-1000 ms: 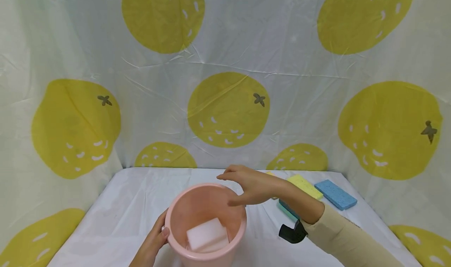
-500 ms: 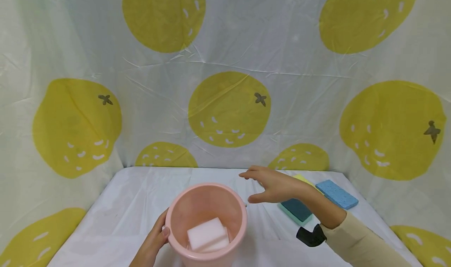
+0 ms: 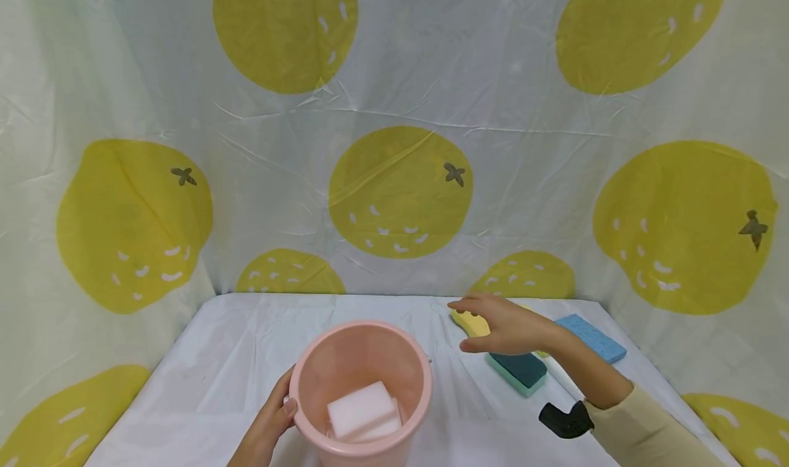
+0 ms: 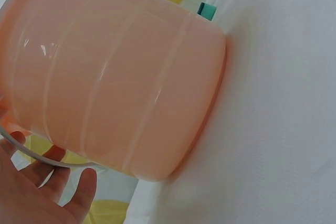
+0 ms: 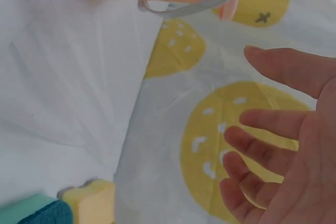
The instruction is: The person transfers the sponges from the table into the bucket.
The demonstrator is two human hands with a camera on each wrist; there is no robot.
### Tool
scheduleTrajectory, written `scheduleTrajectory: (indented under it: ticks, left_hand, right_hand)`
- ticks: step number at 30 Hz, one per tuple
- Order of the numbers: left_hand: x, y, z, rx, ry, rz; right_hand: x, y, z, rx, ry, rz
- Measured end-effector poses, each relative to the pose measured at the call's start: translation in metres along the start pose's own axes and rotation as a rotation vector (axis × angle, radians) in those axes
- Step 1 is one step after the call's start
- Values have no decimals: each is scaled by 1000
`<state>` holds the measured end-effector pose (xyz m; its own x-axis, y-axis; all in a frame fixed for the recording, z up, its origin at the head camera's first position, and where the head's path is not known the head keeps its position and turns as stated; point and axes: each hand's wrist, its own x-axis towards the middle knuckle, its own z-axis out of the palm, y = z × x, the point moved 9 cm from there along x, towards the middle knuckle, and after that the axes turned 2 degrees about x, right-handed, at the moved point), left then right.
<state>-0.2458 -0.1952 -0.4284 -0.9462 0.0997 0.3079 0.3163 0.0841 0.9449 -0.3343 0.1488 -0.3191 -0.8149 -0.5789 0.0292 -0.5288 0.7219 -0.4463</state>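
The left hand (image 3: 266, 426) rests against the outer wall of the pink bucket (image 3: 360, 357) at the bucket's 8 o'clock side, thumb laid on the wall just below the rim. In the left wrist view the fingers (image 4: 79, 192) lie mostly straight beside the bucket wall; they do not curl around it. The bucket stands upright on the white-covered worktop (image 3: 203, 378) at the near centre. A white sponge block (image 3: 360, 412) lies inside it on the bottom, tilted against the near wall. A grey wire handle (image 5: 184, 6) hangs against the bucket's side.

The right hand (image 3: 508, 326) hovers at the bucket's 2 o'clock, apart from it, palm down with fingers spread and relaxed. It holds nothing. Directly beneath it lie a yellow sponge (image 3: 471, 323) and a dark teal sponge (image 3: 520, 371), the teal one nearer the person. Contact between the fingers and either sponge cannot be confirmed. A blue sponge (image 3: 592, 337) lies flat at the hand's 3 o'clock, just beyond the wrist. A black wrist-mounted device (image 3: 564, 419) sits on the right forearm at the cuff of a beige sleeve (image 3: 641, 433).

A lemon-print curtain (image 3: 401, 193) encloses the worktop at 9, 12 and 3 o'clock.
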Motion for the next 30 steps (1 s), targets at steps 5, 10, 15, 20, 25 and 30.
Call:
scheduleTrajectory:
  ticks: [5, 10, 15, 20, 25, 30]
  left_hand:
    - [-1, 2, -1, 11, 4, -3]
    - [-1, 3, -1, 22, -18, 8]
    - [-1, 4, 2, 9, -53, 18]
    - [0, 6, 1, 3, -31, 42]
    - [0, 7, 1, 11, -37, 38]
    - [-1, 7, 2, 34, -61, 17]
  right_hand:
    - [-8, 19, 1, 39, 17, 35]
    - [-19, 36, 0, 50, 45, 18]
    - [-32, 55, 0, 66, 75, 29]
    - [-47, 78, 5, 154, 109, 103]
    - [-64, 103, 17, 244, 146, 196]
    - [-76, 126, 28, 283, 171, 265]
